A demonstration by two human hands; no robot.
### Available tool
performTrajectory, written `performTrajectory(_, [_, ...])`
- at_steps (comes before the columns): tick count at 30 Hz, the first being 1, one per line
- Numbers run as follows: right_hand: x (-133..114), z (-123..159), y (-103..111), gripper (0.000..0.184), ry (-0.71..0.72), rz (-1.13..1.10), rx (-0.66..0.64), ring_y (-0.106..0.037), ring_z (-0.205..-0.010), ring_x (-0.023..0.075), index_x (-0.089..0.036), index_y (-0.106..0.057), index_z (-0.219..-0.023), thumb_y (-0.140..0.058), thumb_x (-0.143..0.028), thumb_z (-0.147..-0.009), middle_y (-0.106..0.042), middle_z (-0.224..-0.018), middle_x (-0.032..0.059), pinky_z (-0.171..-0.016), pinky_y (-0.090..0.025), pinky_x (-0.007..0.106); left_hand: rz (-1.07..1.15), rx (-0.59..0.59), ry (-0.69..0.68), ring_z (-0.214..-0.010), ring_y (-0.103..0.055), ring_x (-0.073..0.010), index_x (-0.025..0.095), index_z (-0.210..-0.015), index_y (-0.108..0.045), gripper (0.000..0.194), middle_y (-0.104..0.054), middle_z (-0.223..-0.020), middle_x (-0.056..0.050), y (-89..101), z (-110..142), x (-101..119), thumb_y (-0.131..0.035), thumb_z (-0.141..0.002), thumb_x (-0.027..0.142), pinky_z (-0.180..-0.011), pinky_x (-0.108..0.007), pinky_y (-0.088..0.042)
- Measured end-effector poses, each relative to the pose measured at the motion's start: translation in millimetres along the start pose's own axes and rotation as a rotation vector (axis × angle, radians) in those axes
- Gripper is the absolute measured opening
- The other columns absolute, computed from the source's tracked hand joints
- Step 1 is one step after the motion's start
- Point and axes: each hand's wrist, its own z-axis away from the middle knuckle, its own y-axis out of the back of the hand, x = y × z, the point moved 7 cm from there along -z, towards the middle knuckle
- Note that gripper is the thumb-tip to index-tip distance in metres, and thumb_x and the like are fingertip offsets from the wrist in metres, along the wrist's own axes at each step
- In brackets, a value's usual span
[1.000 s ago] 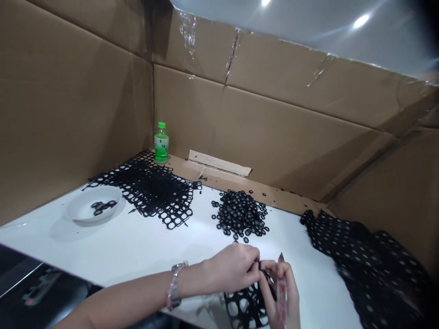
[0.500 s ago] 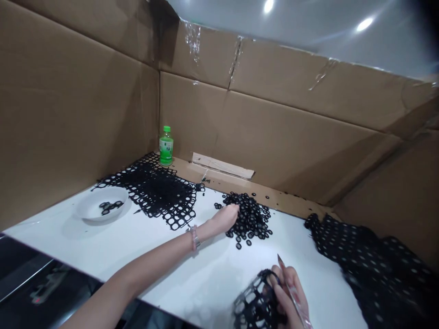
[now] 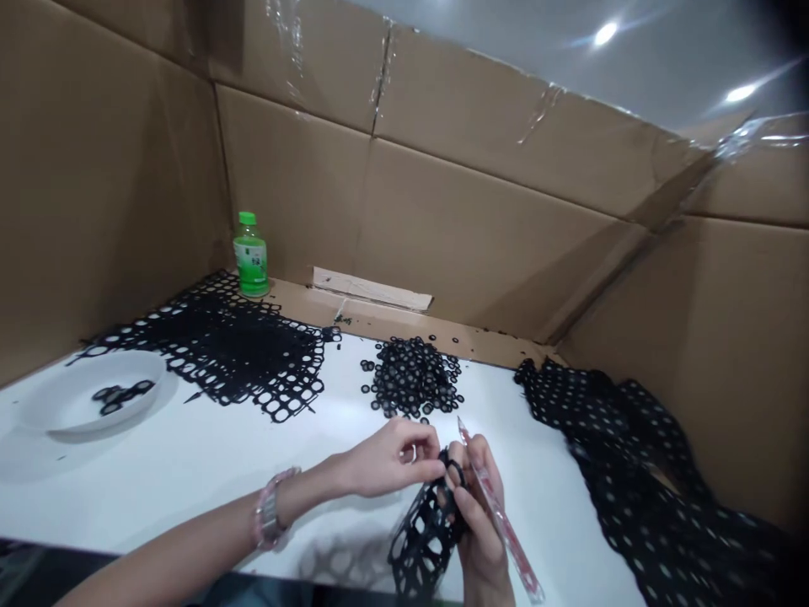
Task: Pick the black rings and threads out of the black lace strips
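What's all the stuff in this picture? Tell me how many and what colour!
Clear plastic bottle with a green cap: one, green and clear, back left corner.
Round white bowl: one, white, left edge of the table.
Small black rings: a few, black, inside the bowl.
Flat punched black sheet: one, black, left of the middle.
Pile of small black rings: too many to count, black, middle.
Crumpled punched black sheet: one, black, right side.
White table top: one, white, under everything.
Cardboard walls: several, brown, behind and beside the table.
Slim knife with a long handle: one, red and clear, in the right hand.
Curled punched black sheet: one, black, at the right hand.
Silver wristwatch: one, silver, left wrist.
Beaded bracelet: one, pink, left wrist.
Left hand: one, beside the curled sheet.
Right hand: one, holding the knife.
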Motion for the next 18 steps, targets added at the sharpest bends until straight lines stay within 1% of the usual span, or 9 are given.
performTrajectory(3, [3, 1, -1, 0.029, -0.001, -0.046, 0.025, -0.029, -0.050, 0.0082, -0.023, -0.030, -0.077, -0.056, -0.035, -0.072, -0.029, -0.063, -0.0057, -0.044, -0.028, 0.019, 0.018, -0.033, 0.031, -0.056, -0.033, -0.0069, 0.015, -0.070, -0.045, 0.023, -0.037, -0.060, 0.006, -6.4, 4, -1, -0.050, -0.081, 0.034, -0.051, -0.017, -0.028])
performTrajectory(6, [9, 5, 2, 0.030, -0.026, -0.106, 0.056, -0.025, -0.046, 0.0069, -0.023, -0.031, -0.078, -0.056, -0.036, -0.070, -0.027, -0.062, -0.0065, -0.040, -0.026, 0.018, 0.022, -0.118, -0.008, -0.058, -0.036, -0.0074, 0.016, -0.073, -0.043, 0.022, -0.039, -0.063, 0.006, -13.5, 4, 2, -0.042, -0.086, 0.033, -0.053, -0.017, -0.030])
performTrajectory(8, [14, 7, 5, 0.030, -0.050, -0.142, 0.069, -0.023, -0.045, 0.0062, -0.024, -0.032, -0.078, -0.057, -0.037, -0.068, -0.027, -0.061, -0.0068, -0.039, -0.025, 0.017, 0.008, -0.139, -0.043, -0.059, -0.038, -0.0076, 0.017, -0.072, -0.042, 0.024, -0.041, -0.063, 0.005, -15.9, 5, 4, -0.036, -0.089, 0.032, -0.055, -0.018, -0.031])
performTrajectory(10, [17, 10, 10, 0.030, -0.064, -0.161, 0.102, -0.024, -0.044, 0.0060, -0.024, -0.035, -0.080, -0.059, -0.038, -0.066, -0.028, -0.061, -0.0065, -0.038, -0.026, 0.017, -0.027, -0.082, -0.052, -0.058, -0.039, -0.0075, 0.016, -0.068, -0.041, 0.029, -0.041, -0.061, 0.005, -11.9, 4, 0, -0.030, -0.091, 0.031, -0.057, -0.018, -0.032])
performTrajectory(11, [18, 12, 13, 0.031, -0.074, -0.159, 0.128, -0.026, -0.045, 0.0063, -0.024, -0.038, -0.081, -0.060, -0.037, -0.065, -0.030, -0.062, -0.0061, -0.038, -0.028, 0.017, -0.051, -0.028, -0.040, -0.057, -0.040, -0.0075, 0.016, -0.066, -0.039, 0.032, -0.041, -0.060, 0.005, -6.7, 3, -5, -0.028, -0.092, 0.031, -0.057, -0.018, -0.032])
performTrajectory(12, [18, 14, 18, 0.032, -0.076, -0.155, 0.166, -0.029, -0.046, 0.0067, -0.024, -0.040, -0.084, -0.061, -0.037, -0.064, -0.031, -0.063, -0.0055, -0.037, -0.028, 0.016, -0.078, 0.041, -0.017, -0.056, -0.040, -0.0076, 0.016, -0.064, -0.038, 0.034, -0.041, -0.058, 0.005, 1.0, 1, -13, -0.026, -0.092, 0.030, -0.057, -0.018, -0.033])
performTrajectory(14, [17, 19, 28, 0.037, -0.090, -0.147, 0.232, -0.035, -0.050, 0.0086, -0.026, -0.045, -0.093, -0.063, -0.037, -0.062, -0.035, -0.066, -0.0036, -0.036, -0.028, 0.015, -0.184, 0.200, 0.048, -0.055, -0.040, -0.0082, 0.017, -0.062, -0.035, 0.035, -0.040, -0.057, 0.004, 22.1, -6, -32, -0.022, -0.092, 0.029, -0.056, -0.019, -0.034])
performTrajectory(16, [17, 24, 33, 0.043, -0.133, -0.150, 0.231, -0.040, -0.055, 0.0109, -0.028, -0.047, -0.101, -0.064, -0.039, -0.062, -0.038, -0.070, -0.0019, -0.034, -0.028, 0.015, -0.345, 0.328, 0.103, -0.054, -0.039, -0.0091, 0.018, -0.062, -0.033, 0.034, -0.039, -0.057, 0.004, 45.0, -15, -52, -0.018, -0.092, 0.027, -0.055, -0.020, -0.034])
performTrajectory(18, [16, 26, 33, 0.048, -0.173, -0.162, 0.179, -0.043, -0.059, 0.0126, -0.031, -0.048, -0.106, -0.064, -0.041, -0.062, -0.038, -0.070, -0.0011, -0.035, -0.031, 0.015, -0.442, 0.365, 0.114, -0.057, -0.041, -0.0106, 0.018, -0.064, -0.035, 0.031, -0.040, -0.059, 0.003, 61.3, -29, -69, -0.021, -0.091, 0.024, -0.058, -0.022, -0.036])
